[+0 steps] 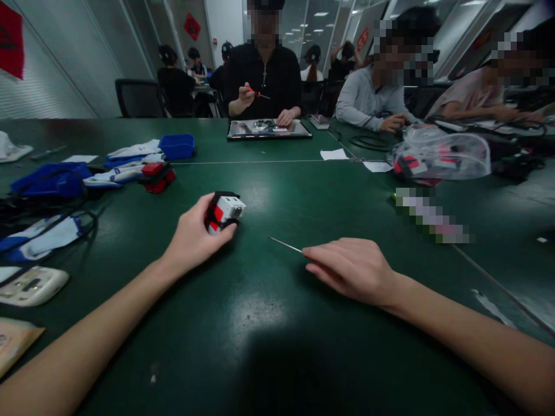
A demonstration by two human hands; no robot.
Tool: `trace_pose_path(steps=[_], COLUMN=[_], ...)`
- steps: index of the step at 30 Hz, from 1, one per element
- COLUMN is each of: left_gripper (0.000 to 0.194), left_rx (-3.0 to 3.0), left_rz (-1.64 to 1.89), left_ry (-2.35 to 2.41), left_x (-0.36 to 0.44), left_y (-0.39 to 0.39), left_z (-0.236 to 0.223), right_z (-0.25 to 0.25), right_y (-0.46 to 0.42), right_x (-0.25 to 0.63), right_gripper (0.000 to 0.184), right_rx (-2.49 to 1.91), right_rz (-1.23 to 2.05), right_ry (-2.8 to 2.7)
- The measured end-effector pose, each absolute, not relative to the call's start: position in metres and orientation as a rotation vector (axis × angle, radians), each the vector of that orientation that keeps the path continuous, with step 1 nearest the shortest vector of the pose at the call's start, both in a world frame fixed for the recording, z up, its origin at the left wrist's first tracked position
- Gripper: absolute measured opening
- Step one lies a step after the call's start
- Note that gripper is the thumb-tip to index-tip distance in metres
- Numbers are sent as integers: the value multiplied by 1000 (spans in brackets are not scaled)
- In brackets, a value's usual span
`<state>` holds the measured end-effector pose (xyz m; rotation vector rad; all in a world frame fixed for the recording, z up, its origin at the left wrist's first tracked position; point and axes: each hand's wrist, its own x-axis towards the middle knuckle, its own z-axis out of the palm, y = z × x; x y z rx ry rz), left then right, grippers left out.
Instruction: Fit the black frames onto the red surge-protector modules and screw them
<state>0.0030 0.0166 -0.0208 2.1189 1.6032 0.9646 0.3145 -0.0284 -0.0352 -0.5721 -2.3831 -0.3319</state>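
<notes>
Curling around a boxy red-white-black block (225,212), the left hand (200,228) faces the palm-down right hand (352,268), closed on a slim metal rod (285,244).

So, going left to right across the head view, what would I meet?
White power strip, red-and-black block, red-and-white device, thin metal shaft, right hand, clear plastic bag.

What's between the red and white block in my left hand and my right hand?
In the head view, a thin metal shaft sticks out from your right hand toward the block; past its tip, green tabletop shows.
</notes>
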Motion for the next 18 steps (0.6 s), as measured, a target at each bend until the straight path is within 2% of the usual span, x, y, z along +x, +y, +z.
trace_pose_path(steps=[3,7,12,18], left_gripper=[66,75,88,101], left_rx=[2452,2171,1961,2002], left_rz=[544,144,194,208], left_ry=[1848,2413,2542,2512], left_x=[-34,-83,-126,-124], left_y=[27,27,25,28], left_z=[14,41,29,11], right_z=[-47,-56,-56,-57], right_y=[-18,-14,-16,-16], right_x=[316,314,311,311], right_gripper=[18,25,28,29], right_rx=[-627,-680,-710,-731], right_rz=[-282,-153,-74,20], right_ry=[-2433,-2481,-2466,-2451])
